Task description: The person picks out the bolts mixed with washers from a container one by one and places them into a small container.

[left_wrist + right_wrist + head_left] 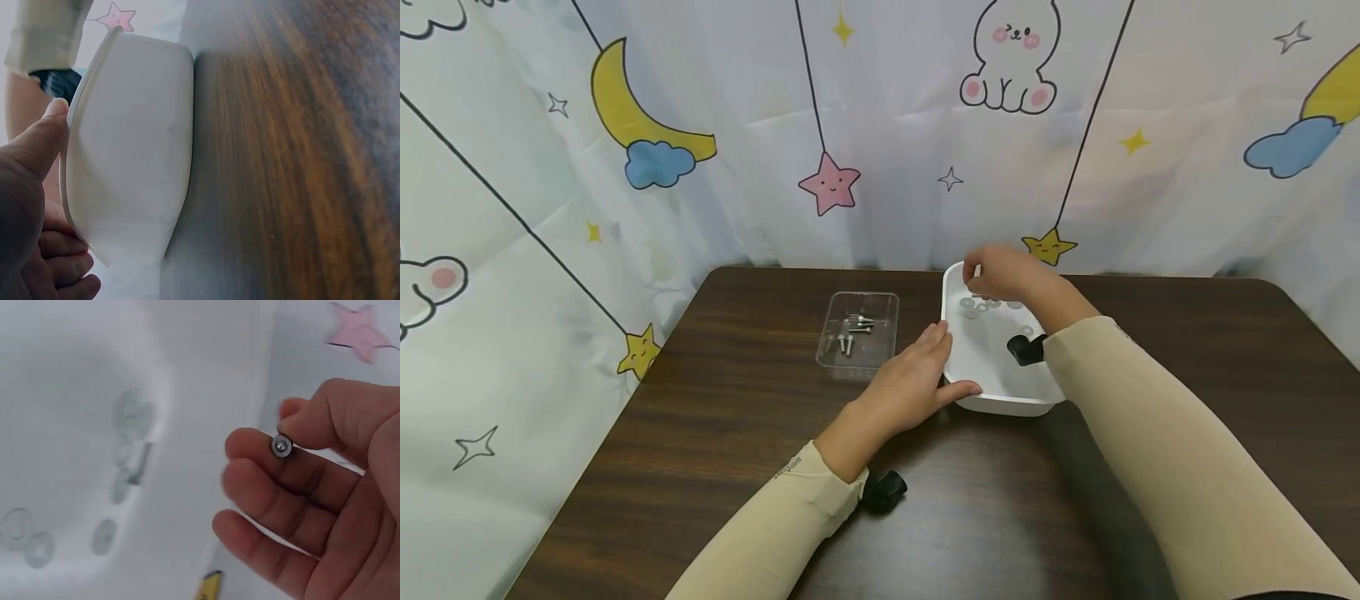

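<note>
Between its thumb and index finger, my right hand (pixel 1006 272) pinches a small metal screw (pixel 282 446), seen end-on in the right wrist view. It is over the far end of a white plastic tub (pixel 996 367). Several clear round washers (pixel 982 307) lie inside the tub, and a small dark metal piece (pixel 143 464) sits among them. My left hand (pixel 906 382) rests against the tub's near left corner, fingers extended along the left side and thumb (pixel 39 140) on the near rim. Left of the tub, a clear plastic box (pixel 857 352) holds several metal screws (pixel 847 343).
The tub and box stand side by side on a dark wood table (pixel 737 408). A white curtain (pixel 895 108) with printed stars and moons hangs behind it. Each wrist carries a black camera (pixel 883 492) below the beige sleeve.
</note>
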Demonstrator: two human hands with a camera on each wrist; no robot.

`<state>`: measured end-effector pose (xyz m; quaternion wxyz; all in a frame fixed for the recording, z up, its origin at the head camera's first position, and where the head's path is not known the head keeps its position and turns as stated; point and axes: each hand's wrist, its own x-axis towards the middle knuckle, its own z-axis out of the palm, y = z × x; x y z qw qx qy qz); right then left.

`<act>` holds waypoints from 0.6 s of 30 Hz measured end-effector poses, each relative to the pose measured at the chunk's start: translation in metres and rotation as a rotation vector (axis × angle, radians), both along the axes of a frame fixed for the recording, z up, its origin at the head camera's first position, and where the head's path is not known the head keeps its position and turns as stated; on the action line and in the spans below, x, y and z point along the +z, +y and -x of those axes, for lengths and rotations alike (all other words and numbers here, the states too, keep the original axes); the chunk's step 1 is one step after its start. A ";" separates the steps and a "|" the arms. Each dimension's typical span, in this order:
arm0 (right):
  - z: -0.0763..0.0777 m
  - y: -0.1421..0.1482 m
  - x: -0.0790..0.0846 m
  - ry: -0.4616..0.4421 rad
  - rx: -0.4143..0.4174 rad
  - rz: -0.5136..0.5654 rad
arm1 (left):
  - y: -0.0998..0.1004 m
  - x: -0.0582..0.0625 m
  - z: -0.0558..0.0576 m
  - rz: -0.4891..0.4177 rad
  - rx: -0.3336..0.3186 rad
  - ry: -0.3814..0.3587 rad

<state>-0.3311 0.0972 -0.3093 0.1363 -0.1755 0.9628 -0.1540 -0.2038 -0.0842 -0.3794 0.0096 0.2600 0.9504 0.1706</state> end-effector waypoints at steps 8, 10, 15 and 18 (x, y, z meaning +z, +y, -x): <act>-0.039 0.027 0.020 0.074 -0.041 0.220 | 0.001 -0.001 -0.001 -0.022 0.002 -0.010; -0.050 0.032 0.020 0.063 -0.061 0.264 | 0.001 -0.001 0.000 -0.024 0.004 -0.011; -0.072 0.044 0.012 -0.005 -0.094 0.388 | 0.002 -0.002 0.000 -0.022 0.012 -0.009; -0.080 0.049 0.004 -0.041 -0.095 0.479 | 0.002 -0.002 0.000 -0.024 0.015 -0.007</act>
